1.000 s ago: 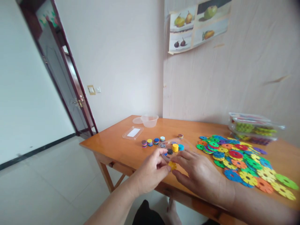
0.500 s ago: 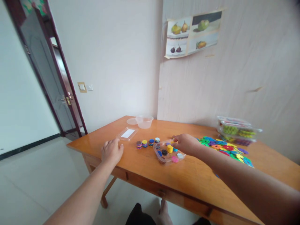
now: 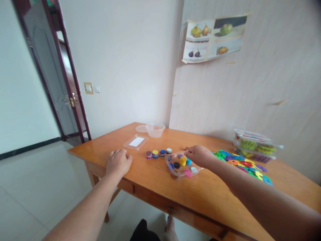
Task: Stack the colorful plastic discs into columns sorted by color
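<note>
My left hand rests on the table near its front left, thumb apart from the fingers, holding nothing. My right hand reaches over the back right of a clear plastic tray, fingertips pinched together; whatever lies between them is hidden. Inside the tray are a yellow stack of discs, a black disc, a pink piece, a white piece and blue pieces. Several short stacks of coloured discs stand in a row left of the tray. Just behind my right fingertips lies a brown disc.
A pile of colourful flower-shaped discs spreads to the right. Behind it sits a clear box with green and purple contents. A clear lid with a white label and a round plastic bowl are at the back left.
The view has turned slightly left. My right hand stays at the tray with its fingers pinched, now showing more of the tray's right rim. My left hand stays resting on the table.
</note>
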{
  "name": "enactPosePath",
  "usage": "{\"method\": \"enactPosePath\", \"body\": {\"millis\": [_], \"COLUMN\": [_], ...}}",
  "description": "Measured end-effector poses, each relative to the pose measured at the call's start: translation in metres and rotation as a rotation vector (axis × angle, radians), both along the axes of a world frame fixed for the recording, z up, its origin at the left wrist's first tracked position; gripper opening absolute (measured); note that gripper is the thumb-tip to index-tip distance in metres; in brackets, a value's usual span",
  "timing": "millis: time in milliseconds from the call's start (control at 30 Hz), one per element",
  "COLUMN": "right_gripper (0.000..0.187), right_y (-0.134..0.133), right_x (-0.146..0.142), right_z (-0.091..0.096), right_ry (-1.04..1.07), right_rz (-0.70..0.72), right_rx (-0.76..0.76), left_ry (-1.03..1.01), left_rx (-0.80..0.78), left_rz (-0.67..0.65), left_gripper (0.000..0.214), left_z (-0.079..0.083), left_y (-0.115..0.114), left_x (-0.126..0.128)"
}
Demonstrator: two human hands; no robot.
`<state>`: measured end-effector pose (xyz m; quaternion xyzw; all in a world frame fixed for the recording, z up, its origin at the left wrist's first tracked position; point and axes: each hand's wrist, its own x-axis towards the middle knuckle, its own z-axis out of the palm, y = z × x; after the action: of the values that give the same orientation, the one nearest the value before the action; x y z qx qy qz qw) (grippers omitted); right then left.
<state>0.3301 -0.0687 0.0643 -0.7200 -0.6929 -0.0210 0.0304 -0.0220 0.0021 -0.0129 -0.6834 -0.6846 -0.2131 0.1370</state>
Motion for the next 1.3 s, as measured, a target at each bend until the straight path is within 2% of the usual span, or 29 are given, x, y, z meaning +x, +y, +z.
{"method": "enactPosePath", "body": {"millis": [200, 433, 667, 800, 933, 1100, 1300], "right_gripper": [0.030, 0.034, 0.031, 0.027, 0.026, 0.036, 0.044], "right_y": [-0.009, -0.009, -0.001, 0.013, 0.031, 0.055, 0.077], "right_x": [0.001, -0.007, -0.006, -0.027, -0.061, -0.094, -0.106], "right_z": [-0.001, 0.000, 0.014, 0.026, 0.028, 0.021, 0.009], "right_ry": [-0.060, -0.067, 0.002, 0.070, 0.078, 0.027, -0.010], "right_rz": [0.003, 0.012, 0.002, 0.081, 0.247, 0.378, 0.406], "right_rx": [-0.065, -0.077, 0.084, 0.170, 0.139, 0.036, -0.036], "left_ry": [-0.012, -0.023, -0.007, -0.001, -0.012, -0.039, -0.051], "left_rx": [-0.017, -0.025, -0.017, 0.007, 0.019, -0.011, -0.019], "left_rz": [0.002, 0.004, 0.001, -0.003, -0.006, -0.011, -0.015], "left_gripper": [0.034, 0.035, 0.033, 0.032, 0.032, 0.031, 0.030], "left_z": [-0.001, 0.001, 0.000, -0.001, 0.000, 0.002, 0.004], "left_y": [0.003, 0.002, 0.000, -0.001, -0.003, -0.004, -0.007], "left_x": [0.000, 0.000, 0.001, 0.001, 0.001, 0.002, 0.003]}}
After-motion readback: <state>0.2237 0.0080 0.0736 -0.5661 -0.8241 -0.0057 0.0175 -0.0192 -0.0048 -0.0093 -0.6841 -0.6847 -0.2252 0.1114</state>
